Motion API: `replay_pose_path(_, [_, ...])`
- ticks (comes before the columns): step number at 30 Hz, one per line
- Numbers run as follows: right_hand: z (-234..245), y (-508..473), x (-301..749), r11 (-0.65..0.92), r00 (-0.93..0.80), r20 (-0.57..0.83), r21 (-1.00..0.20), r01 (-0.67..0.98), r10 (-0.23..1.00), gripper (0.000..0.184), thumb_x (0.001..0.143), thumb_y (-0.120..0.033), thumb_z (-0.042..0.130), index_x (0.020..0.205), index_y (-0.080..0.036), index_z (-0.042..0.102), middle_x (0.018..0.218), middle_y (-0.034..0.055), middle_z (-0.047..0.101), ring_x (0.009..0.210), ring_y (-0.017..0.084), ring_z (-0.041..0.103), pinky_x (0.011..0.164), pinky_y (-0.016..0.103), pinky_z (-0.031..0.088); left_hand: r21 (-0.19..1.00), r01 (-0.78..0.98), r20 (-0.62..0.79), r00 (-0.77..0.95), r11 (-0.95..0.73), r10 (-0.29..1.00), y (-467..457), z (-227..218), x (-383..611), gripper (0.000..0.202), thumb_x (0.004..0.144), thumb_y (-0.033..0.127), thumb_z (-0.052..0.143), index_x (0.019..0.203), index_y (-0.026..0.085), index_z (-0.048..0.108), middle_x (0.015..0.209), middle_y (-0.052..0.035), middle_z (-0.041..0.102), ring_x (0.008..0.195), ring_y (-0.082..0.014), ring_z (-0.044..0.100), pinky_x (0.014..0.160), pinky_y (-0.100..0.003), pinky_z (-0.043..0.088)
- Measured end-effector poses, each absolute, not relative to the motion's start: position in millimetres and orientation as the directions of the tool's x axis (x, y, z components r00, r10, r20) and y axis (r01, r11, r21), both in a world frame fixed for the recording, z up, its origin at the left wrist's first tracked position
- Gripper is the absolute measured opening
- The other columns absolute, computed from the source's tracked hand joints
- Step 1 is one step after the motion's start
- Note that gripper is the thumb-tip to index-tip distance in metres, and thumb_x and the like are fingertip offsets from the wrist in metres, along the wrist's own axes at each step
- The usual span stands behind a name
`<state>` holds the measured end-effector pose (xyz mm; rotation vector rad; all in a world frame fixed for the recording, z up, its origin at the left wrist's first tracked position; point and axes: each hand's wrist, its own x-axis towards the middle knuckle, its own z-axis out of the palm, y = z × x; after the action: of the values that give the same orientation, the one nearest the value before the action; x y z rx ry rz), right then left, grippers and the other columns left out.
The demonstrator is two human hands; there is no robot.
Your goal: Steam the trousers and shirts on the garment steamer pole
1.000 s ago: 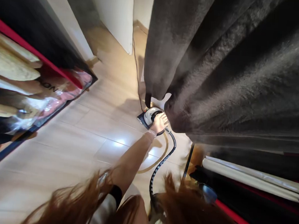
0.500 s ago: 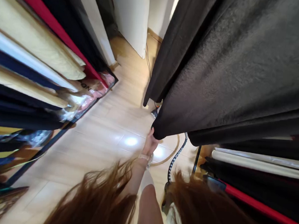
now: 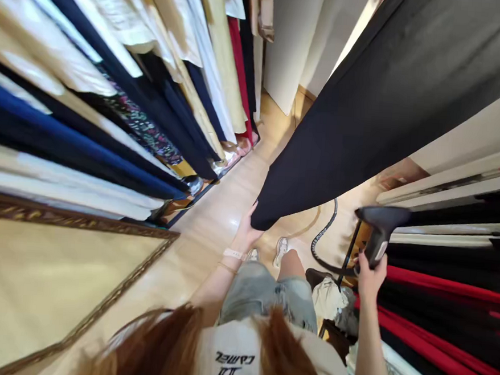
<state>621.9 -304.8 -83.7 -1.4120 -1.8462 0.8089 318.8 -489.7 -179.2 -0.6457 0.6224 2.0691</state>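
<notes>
A long black garment [image 3: 339, 136] hangs from the upper right, and its lower end tapers toward my left hand [image 3: 246, 230]. That hand is closed on the bottom corner of the cloth and pulls it out at a slant; the thumb shows and the other fingers are partly behind the fabric. In my right hand [image 3: 371, 273] is the handle of a black garment steamer head [image 3: 380, 222], held upright to the right of the garment and apart from it. A dark ribbed hose [image 3: 321, 235] runs from the steamer's handle in a loop over the floor.
Rows of hanging clothes [image 3: 166, 90] line the left side, and more clothes [image 3: 453, 281] hang on the right. A large mirror with a carved frame [image 3: 141, 271] stands at lower left. Pale cloth [image 3: 330, 299] lies beside my legs. A white door [image 3: 288, 47] is at the back.
The view has tilted up and widened. My right hand with the steamer has come into view on the right. The garment is now stretched out narrower, my left hand still on its corner.
</notes>
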Motion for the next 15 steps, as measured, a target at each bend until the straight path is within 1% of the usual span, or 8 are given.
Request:
replay_pose_path(2, [-51.0,-289.7,611.2,0.318,-0.290,0.178,-0.765,0.561,0.940,0.057,0.075,-0.062,0.076,0.111,-0.020,0.066,0.076,0.0031,0.065,0.065,0.025,0.064,0.062,0.039,0.055,0.279,-0.786,-0.640,-0.580,-0.552,0.504,-513.3,-164.0,330.7,0.036,0.108,0.029,0.053,0.135,0.014,0.070,0.133,-0.0114,0.075,0.140,-0.0255,0.060,0.123,-0.040,0.043])
replay_pose_path(4, [-15.6,-278.8,586.7,0.448,-0.415,0.232,-0.698,0.558,0.880,0.059,0.074,-0.060,0.078,0.115,-0.019,0.066,0.081,0.0049,0.068,0.070,0.025,0.065,0.068,0.040,0.056,0.381,-0.699,-0.622,-0.678,-0.606,0.391,-531.7,-153.7,344.1,0.037,0.106,0.030,0.057,0.140,0.017,0.067,0.141,-0.0116,0.070,0.142,-0.0242,0.059,0.124,-0.037,0.042])
replay_pose_path(5, [1.5,-276.3,571.2,0.517,-0.480,0.261,-0.660,0.545,0.838,0.061,0.075,-0.058,0.078,0.120,-0.018,0.065,0.086,0.0062,0.070,0.074,0.025,0.066,0.072,0.040,0.056,0.423,-0.653,-0.604,-0.720,-0.628,0.342,-539.0,-149.6,351.1,0.040,0.106,0.032,0.057,0.143,0.019,0.065,0.147,-0.0115,0.066,0.143,-0.0238,0.057,0.125,-0.037,0.041])
replay_pose_path(7, [31.0,-276.5,539.0,0.668,-0.617,0.316,-0.555,0.496,0.721,0.070,0.076,-0.056,0.078,0.133,-0.020,0.061,0.107,0.0099,0.073,0.087,0.026,0.069,0.082,0.042,0.056,0.490,-0.569,-0.564,-0.784,-0.660,0.258,-550.3,-142.4,364.8,0.047,0.106,0.038,0.058,0.151,0.022,0.058,0.156,-0.0106,0.058,0.146,-0.0231,0.054,0.125,-0.036,0.041])
replay_pose_path(8, [42.2,-278.2,524.3,0.725,-0.689,0.302,-0.498,0.475,0.659,0.072,0.078,-0.054,0.076,0.139,-0.021,0.058,0.116,0.0108,0.073,0.093,0.027,0.070,0.086,0.042,0.056,0.522,-0.528,-0.541,-0.812,-0.670,0.218,-554.4,-139.1,371.1,0.051,0.106,0.041,0.057,0.154,0.023,0.054,0.160,-0.0100,0.054,0.147,-0.0226,0.053,0.125,-0.036,0.040])
replay_pose_path(10, [56.1,-282.7,501.5,0.799,-0.785,0.255,-0.407,0.443,0.565,0.070,0.082,-0.050,0.073,0.146,-0.024,0.057,0.125,0.0109,0.072,0.100,0.030,0.071,0.092,0.044,0.056,0.592,-0.443,-0.484,-0.864,-0.673,0.142,-560.3,-132.8,382.2,0.058,0.105,0.046,0.057,0.159,0.025,0.048,0.164,-0.0091,0.048,0.151,-0.0213,0.048,0.125,-0.034,0.039])
replay_pose_path(12, [58.8,-287.9,489.4,0.837,-0.838,0.196,-0.342,0.428,0.509,0.068,0.086,-0.047,0.071,0.149,-0.026,0.056,0.127,0.0103,0.073,0.106,0.033,0.072,0.095,0.047,0.056,0.660,-0.370,-0.422,-0.903,-0.653,0.085,-563.6,-128.1,390.8,0.064,0.104,0.051,0.057,0.161,0.026,0.045,0.167,-0.0081,0.045,0.154,-0.0210,0.044,0.126,-0.033,0.037])
replay_pose_path(15, [49.4,-298.9,489.0,0.875,-0.885,0.134,-0.271,0.400,0.446,0.069,0.089,-0.045,0.069,0.153,-0.025,0.053,0.133,0.0112,0.072,0.113,0.036,0.072,0.097,0.049,0.057,0.729,-0.311,-0.364,-0.930,-0.609,0.039,-565.0,-125.6,400.7,0.069,0.100,0.059,0.060,0.161,0.030,0.045,0.168,-0.0051,0.043,0.155,-0.0219,0.041,0.127,-0.032,0.036])
